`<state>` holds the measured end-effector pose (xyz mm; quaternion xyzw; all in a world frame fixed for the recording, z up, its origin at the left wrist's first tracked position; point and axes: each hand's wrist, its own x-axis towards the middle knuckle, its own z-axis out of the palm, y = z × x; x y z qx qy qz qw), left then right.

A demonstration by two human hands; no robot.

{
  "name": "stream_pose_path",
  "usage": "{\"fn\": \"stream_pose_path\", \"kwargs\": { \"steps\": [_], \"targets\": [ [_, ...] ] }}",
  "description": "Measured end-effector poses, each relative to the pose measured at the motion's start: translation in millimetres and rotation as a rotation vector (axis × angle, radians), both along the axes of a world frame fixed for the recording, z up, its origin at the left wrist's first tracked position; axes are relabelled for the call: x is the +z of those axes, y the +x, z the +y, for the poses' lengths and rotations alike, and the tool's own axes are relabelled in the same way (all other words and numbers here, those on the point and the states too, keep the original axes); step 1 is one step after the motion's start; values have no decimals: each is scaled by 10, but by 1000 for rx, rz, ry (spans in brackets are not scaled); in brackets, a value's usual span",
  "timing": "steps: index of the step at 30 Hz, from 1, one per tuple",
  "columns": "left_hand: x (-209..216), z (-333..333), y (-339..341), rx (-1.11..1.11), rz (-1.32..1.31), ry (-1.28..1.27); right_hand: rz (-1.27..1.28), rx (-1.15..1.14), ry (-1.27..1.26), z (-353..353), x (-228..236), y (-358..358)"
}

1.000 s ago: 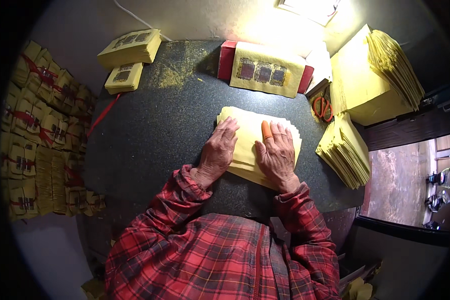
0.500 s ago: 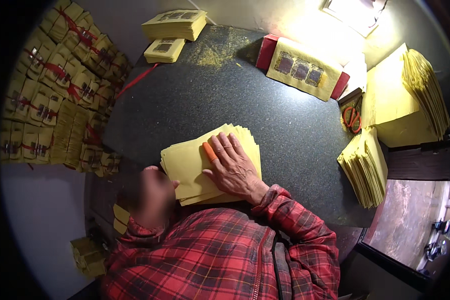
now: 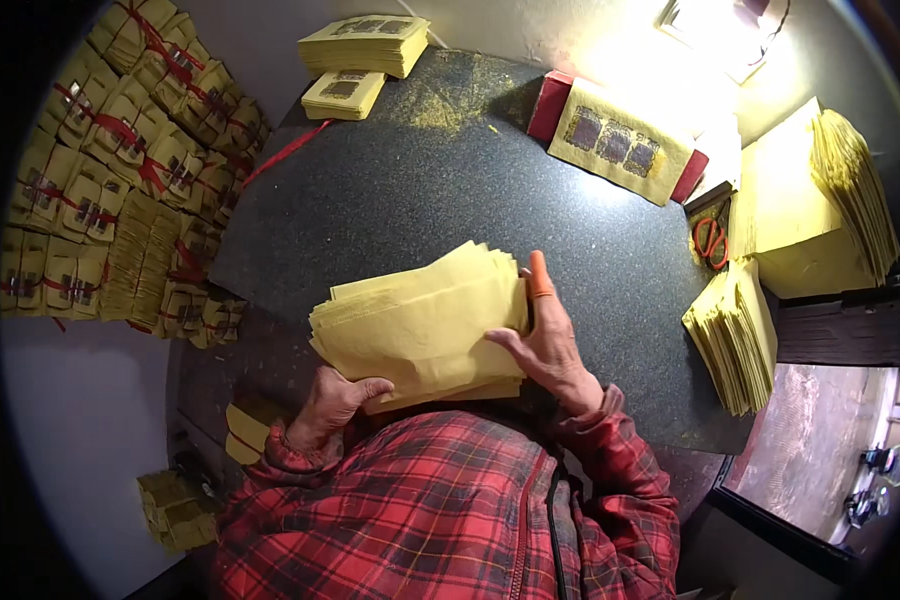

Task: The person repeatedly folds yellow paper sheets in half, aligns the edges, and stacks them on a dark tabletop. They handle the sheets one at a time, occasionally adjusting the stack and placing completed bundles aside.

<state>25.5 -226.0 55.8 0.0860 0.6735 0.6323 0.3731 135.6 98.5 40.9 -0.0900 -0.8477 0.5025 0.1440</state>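
A thick sheaf of yellow paper sheets (image 3: 420, 320) is held between my two hands at the table's near edge, its sheets fanned unevenly along the far and left sides. My left hand (image 3: 332, 402) grips the lower left corner, thumb on top and fingers hidden beneath. On the right side, my right hand (image 3: 550, 335) clasps the edge, its thumb lying over the top sheet. An orange finger cot (image 3: 539, 274) covers my right index finger, which points up past the sheaf's edge.
Printed yellow stacks (image 3: 365, 45) stand at the back left of the dark table (image 3: 410, 190). A red block wrapped in printed yellow paper (image 3: 620, 140), orange-handled scissors (image 3: 710, 240) and folded yellow stacks (image 3: 735, 335) line the right. Red-tied bundles (image 3: 110, 160) are piled at left.
My right hand has slid from flat on top of the sheets to their right edge and now grips it. My left hand has closed on the lower left corner. The sheaf is tilted and bowed.
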Motion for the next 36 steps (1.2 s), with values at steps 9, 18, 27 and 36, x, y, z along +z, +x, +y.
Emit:
{"fn": "stream_pose_path", "kwargs": {
  "steps": [9,18,27,36],
  "targets": [
    [277,729,-451,-308,409,-64,-72,-84,-700,390,389,331],
    [169,1445,-912,-519,706,485,63,-163,-272,802,1051,593],
    [-8,1642,-1085,-616,757,96,-291,40,537,864,1476,320],
    [-85,1705,-897,-603,820,393,-414,153,812,548,1400,239]
  ]
}}
